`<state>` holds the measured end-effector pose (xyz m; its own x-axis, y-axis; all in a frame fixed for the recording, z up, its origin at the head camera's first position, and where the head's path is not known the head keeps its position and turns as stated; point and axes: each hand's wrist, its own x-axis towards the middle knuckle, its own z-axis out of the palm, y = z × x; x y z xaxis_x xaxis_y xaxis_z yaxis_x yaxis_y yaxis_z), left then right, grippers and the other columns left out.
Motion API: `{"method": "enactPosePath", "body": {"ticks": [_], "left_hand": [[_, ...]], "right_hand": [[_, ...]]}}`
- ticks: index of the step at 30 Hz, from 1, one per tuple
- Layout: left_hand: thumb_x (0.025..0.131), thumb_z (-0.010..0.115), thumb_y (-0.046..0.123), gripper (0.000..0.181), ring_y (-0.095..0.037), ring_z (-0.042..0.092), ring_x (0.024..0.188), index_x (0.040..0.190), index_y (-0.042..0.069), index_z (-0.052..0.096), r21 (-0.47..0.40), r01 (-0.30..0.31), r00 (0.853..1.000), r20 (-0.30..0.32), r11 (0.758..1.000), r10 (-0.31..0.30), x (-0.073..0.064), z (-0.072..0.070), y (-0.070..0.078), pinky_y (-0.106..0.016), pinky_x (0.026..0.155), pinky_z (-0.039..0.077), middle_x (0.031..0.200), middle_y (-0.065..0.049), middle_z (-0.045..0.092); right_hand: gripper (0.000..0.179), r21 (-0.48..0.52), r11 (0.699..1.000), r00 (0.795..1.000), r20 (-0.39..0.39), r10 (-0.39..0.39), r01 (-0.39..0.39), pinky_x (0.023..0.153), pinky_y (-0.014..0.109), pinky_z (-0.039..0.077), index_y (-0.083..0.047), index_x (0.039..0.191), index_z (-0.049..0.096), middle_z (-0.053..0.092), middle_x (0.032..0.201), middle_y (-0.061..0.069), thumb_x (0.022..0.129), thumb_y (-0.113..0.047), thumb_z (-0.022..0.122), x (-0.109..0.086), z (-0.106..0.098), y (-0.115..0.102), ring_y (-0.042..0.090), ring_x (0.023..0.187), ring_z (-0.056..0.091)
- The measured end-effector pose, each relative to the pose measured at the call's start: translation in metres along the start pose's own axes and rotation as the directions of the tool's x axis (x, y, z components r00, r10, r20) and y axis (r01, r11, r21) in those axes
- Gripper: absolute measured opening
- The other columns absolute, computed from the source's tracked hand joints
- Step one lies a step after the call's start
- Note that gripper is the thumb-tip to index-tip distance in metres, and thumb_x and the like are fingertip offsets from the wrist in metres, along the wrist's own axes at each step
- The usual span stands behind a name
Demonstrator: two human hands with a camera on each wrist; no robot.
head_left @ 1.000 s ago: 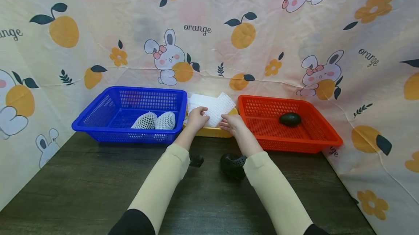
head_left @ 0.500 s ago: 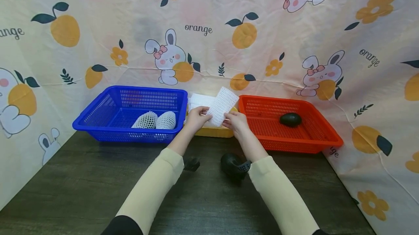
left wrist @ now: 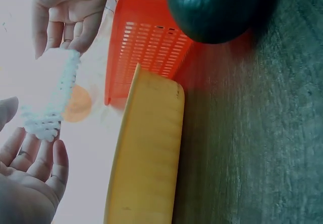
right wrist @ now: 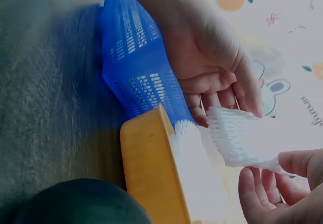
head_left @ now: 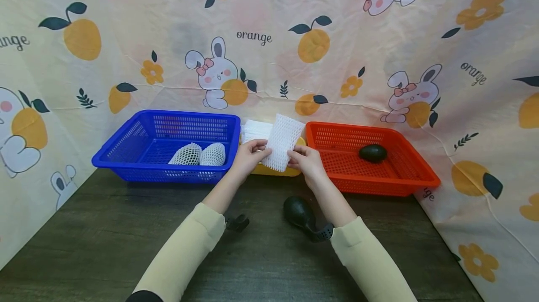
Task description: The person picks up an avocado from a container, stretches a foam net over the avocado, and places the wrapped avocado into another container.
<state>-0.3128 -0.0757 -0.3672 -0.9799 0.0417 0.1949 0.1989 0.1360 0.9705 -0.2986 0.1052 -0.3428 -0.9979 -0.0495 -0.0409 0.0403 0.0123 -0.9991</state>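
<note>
A pale cloth backdrop (head_left: 269, 73) printed with rabbits, oranges and flowers hung behind a dark, wood-grained table (head_left: 126, 236). In the middle, both hands held one white foam net sleeve (head_left: 284, 140) above a yellow bin (left wrist: 149, 143), its upper end leaning to the right. The left hand (head_left: 247, 156) pinched the sleeve's left edge between thumb and fingertips. The right hand (head_left: 309, 161) gripped the opposite edge the same way, thumb on the near face and its other fingers bent behind. Further white foam netting (head_left: 255, 130) lay in the bin. A dark green avocado (head_left: 298, 211) rested on the table in front of it, near the right wrist. To the left, a blue basket (head_left: 157, 174) contained two net-wrapped fruits (head_left: 213, 154) side by side; to the right, a red basket (head_left: 375, 186) contained one bare avocado (head_left: 373, 153).
</note>
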Motion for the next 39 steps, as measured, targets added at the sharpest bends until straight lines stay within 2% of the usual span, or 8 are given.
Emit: {"method": "enactPosePath", "body": {"ticks": [3, 7, 10, 14, 20, 29, 35, 39], "left_hand": [[0.090, 0.068, 0.014, 0.035, -0.018, 0.057, 0.083, 0.121, -0.001, 0.063, 0.001, -0.023, 1.000, 0.013, 1.000, 0.023, -0.007, -0.002, 0.002, -0.036, 0.078, 0.051, 0.100, -0.013, 0.063], [0.090, 0.068, 0.012, 0.034, -0.018, 0.059, 0.084, 0.119, -0.003, 0.063, -0.003, -0.068, 0.997, 0.030, 0.998, 0.068, -0.017, -0.004, 0.005, -0.025, 0.073, 0.049, 0.099, -0.014, 0.064], [0.089, 0.068, 0.011, 0.033, -0.020, 0.062, 0.085, 0.118, -0.003, 0.063, 0.013, -0.120, 0.992, 0.045, 0.993, 0.119, -0.023, -0.006, 0.005, -0.023, 0.071, 0.049, 0.099, -0.015, 0.066], [0.088, 0.069, 0.010, 0.032, -0.023, 0.065, 0.085, 0.117, -0.003, 0.064, 0.026, -0.180, 0.983, 0.053, 0.983, 0.178, -0.029, -0.007, 0.006, -0.025, 0.071, 0.051, 0.099, -0.015, 0.067], [0.087, 0.070, 0.009, 0.030, -0.022, 0.064, 0.083, 0.115, -0.003, 0.065, 0.031, -0.229, 0.973, 0.051, 0.973, 0.227, -0.036, -0.007, 0.010, -0.028, 0.071, 0.052, 0.098, -0.014, 0.067], [0.086, 0.072, 0.011, 0.031, -0.025, 0.063, 0.084, 0.114, -0.003, 0.066, 0.080, -0.271, 0.962, 0.064, 0.959, 0.266, -0.044, -0.009, 0.009, -0.034, 0.072, 0.053, 0.097, -0.015, 0.067], [0.084, 0.073, 0.009, 0.032, -0.032, 0.063, 0.087, 0.113, -0.005, 0.066, 0.094, -0.278, 0.961, 0.045, 0.956, 0.275, -0.048, -0.011, 0.006, -0.045, 0.075, 0.053, 0.099, -0.020, 0.067], [0.084, 0.074, 0.009, 0.030, -0.030, 0.063, 0.087, 0.111, -0.004, 0.068, 0.120, -0.288, 0.958, 0.041, 0.950, 0.285, -0.048, -0.014, 0.005, -0.044, 0.077, 0.053, 0.096, -0.017, 0.067]], "right_hand": [[0.033, -0.032, 0.999, 0.999, 0.021, -0.034, 0.034, 0.088, 0.044, 0.049, 0.006, 0.123, 0.058, 0.059, 0.106, 0.017, 0.094, -0.008, 0.061, -0.010, -0.001, 0.001, 0.018, 0.078, 0.065], [0.031, -0.095, 0.991, 0.996, 0.034, -0.088, 0.091, 0.082, 0.038, 0.053, 0.007, 0.120, 0.059, 0.059, 0.103, 0.017, 0.093, -0.008, 0.062, -0.020, -0.003, 0.004, 0.020, 0.079, 0.064], [0.030, -0.129, 0.984, 0.992, 0.037, -0.117, 0.121, 0.081, 0.038, 0.053, 0.007, 0.118, 0.059, 0.059, 0.104, 0.016, 0.092, -0.008, 0.063, -0.026, -0.005, 0.007, 0.020, 0.083, 0.062], [0.030, -0.163, 0.977, 0.990, 0.041, -0.134, 0.139, 0.085, 0.044, 0.051, 0.005, 0.116, 0.060, 0.058, 0.106, 0.017, 0.091, -0.008, 0.065, -0.033, -0.007, 0.009, 0.023, 0.088, 0.062], [0.027, -0.195, 0.964, 0.984, 0.056, -0.170, 0.178, 0.077, 0.033, 0.054, 0.004, 0.114, 0.062, 0.060, 0.107, 0.018, 0.090, -0.009, 0.066, -0.038, -0.008, 0.013, 0.025, 0.091, 0.064], [0.024, -0.210, 0.949, 0.971, 0.094, -0.222, 0.237, 0.077, 0.033, 0.054, 0.004, 0.111, 0.064, 0.061, 0.106, 0.018, 0.090, -0.007, 0.066, -0.041, -0.010, 0.016, 0.027, 0.090, 0.063], [0.026, -0.275, 0.912, 0.952, 0.133, -0.276, 0.303, 0.076, 0.032, 0.054, 0.003, 0.112, 0.065, 0.064, 0.103, 0.016, 0.089, -0.010, 0.067, -0.039, -0.010, 0.019, 0.026, 0.089, 0.062], [0.024, -0.319, 0.893, 0.948, 0.135, -0.288, 0.317, 0.076, 0.033, 0.053, -0.001, 0.110, 0.067, 0.065, 0.101, 0.013, 0.089, -0.012, 0.068, -0.040, -0.011, 0.018, 0.026, 0.087, 0.061]]}}
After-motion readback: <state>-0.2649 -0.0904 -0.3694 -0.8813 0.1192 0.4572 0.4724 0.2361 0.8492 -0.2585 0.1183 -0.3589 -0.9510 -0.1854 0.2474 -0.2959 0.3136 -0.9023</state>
